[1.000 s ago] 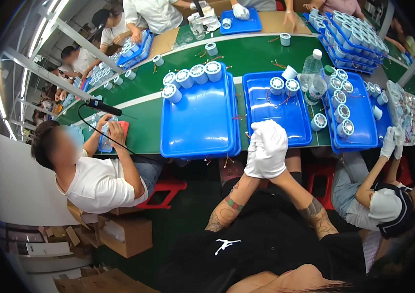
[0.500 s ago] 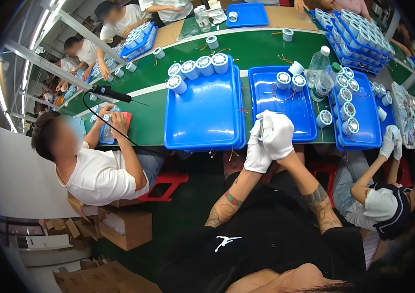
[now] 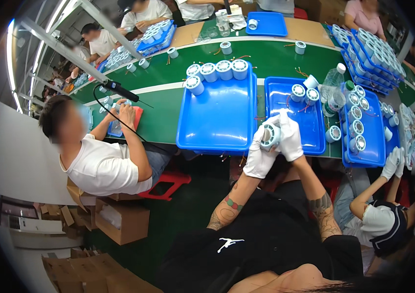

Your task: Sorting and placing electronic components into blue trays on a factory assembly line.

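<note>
Both white-gloved hands meet just past the near edge of the bench, holding one light-blue cylindrical part (image 3: 269, 136) with a slotted round end face that is tilted toward me. My left hand (image 3: 257, 158) cups it from the left and below. On its right side rests my right hand (image 3: 290, 138), fingers upright against the part. A blue tray (image 3: 217, 117) left of my hands carries a row of similar parts (image 3: 224, 70) along its far edge. Behind my hands lies a smaller blue tray (image 3: 310, 128) with several more parts (image 3: 297, 93) and thin wires.
Clear plastic bottles (image 3: 335, 100) stand between the smaller tray and a filled blue tray (image 3: 371, 146) at right. Stacked full trays (image 3: 373, 53) rise at far right. A black tool on a cable (image 3: 119, 90) hangs left. Co-workers sit on both sides; cardboard boxes (image 3: 122, 219) are lower left.
My hands have parted somewhat, and the part's slotted face now shows between them; before, the right hand covered it. The whole view has shifted, so things at the bench appear further right.
</note>
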The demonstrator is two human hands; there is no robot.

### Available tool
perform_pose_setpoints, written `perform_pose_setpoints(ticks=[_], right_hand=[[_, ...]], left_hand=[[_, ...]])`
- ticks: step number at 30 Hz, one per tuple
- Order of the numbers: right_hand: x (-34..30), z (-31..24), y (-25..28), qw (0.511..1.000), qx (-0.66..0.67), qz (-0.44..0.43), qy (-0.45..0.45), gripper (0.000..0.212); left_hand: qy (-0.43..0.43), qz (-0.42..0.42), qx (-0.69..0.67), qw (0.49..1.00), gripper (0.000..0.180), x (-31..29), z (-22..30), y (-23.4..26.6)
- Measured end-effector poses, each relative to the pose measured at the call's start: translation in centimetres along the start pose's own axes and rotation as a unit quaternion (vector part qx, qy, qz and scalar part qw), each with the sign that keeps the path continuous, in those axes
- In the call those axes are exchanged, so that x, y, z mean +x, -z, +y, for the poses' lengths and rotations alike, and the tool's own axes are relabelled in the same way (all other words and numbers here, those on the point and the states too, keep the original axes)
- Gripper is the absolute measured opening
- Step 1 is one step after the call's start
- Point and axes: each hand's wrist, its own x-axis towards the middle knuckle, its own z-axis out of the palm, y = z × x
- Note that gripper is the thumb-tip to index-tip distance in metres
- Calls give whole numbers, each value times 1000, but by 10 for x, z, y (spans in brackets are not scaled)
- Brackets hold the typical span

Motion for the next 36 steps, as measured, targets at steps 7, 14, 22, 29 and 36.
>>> perform_pose_setpoints(ticks=[7, 14, 22, 29, 36], right_hand=[[28, -20, -2, 965, -92, -214, 117, 27], [49, -30, -70, 932, -177, -192, 250, 50], [139, 77, -176, 971, -167, 47, 162, 43], [158, 96, -218, 988, -125, 40, 84, 40], [148, 69, -199, 998, -41, -4, -54, 50]], left_hand=[[-27, 220, 396, 891, 58, -1, 59, -24], [-115, 269, 293, 910, 64, -4, 130, -20], [-331, 275, 689, 583, 48, -43, 121, -25], [-283, 198, 877, 334, 30, -46, 116, -23], [-237, 176, 907, 299, 29, -44, 114, -23]])
